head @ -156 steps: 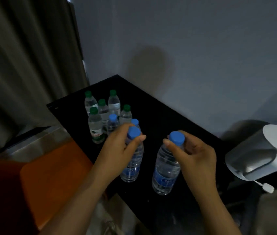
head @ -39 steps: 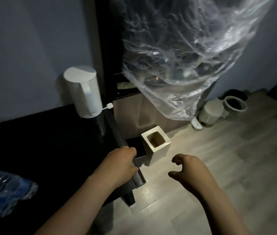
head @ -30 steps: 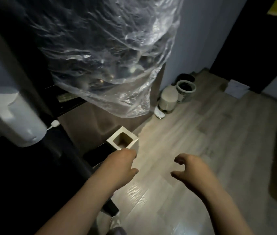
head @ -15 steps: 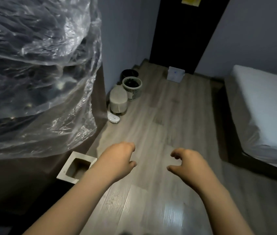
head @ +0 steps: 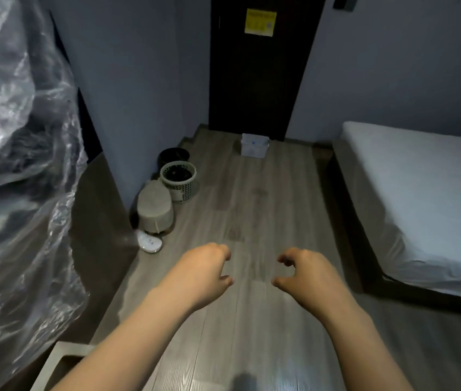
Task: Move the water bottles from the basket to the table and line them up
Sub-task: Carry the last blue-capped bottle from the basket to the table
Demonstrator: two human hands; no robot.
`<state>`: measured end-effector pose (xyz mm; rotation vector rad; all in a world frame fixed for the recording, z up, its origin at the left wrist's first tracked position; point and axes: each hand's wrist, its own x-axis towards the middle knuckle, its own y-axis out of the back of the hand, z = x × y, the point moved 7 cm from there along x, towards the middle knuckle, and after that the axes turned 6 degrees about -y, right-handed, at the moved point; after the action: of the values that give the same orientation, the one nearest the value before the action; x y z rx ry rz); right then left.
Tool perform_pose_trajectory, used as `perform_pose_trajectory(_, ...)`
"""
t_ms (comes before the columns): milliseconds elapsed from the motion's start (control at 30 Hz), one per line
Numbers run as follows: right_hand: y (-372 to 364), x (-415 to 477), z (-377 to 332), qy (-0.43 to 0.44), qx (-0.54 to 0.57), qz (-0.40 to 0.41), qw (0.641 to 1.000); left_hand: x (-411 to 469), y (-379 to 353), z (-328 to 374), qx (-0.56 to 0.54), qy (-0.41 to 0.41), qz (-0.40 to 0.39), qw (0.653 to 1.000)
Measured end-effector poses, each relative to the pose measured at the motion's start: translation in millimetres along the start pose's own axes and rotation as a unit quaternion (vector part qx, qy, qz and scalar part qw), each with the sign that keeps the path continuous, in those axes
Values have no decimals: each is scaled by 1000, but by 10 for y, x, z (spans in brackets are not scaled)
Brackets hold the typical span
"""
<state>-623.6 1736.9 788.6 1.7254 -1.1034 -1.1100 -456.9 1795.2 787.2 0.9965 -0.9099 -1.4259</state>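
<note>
Both your hands are empty right now: left hand point(head: 201, 273) and right hand point(head: 308, 275) float out front, fingers loosely curled around nothing, apart from each other over the wood floor point(head: 266, 210). No water bottles or table in shot, so can't say where they sit. My guess is you're on the fetch leg. There's a perforated basket point(head: 179, 182) by the wall with something dark inside, and I can't tell if it's the one. Next move: spot the bottles, then reach down and grab one per hand.

White bed point(head: 421, 198) beside wooden floor point(head: 266, 207) (yellow notice point(head: 260, 22) on dark door point(head: 257, 80)).
</note>
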Motion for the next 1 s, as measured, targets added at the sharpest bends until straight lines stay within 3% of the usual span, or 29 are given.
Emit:
perform_pose_trajectory(467, 577, 1814, 286, -12, 38, 7, 999, 1992, 247, -104, -4, -21, 2, 1000)
perform_pose_trajectory(1000, 1181, 4418, -163, -46, 19, 3, 999, 4590, 831, -1027, -23, -50, -1, 998)
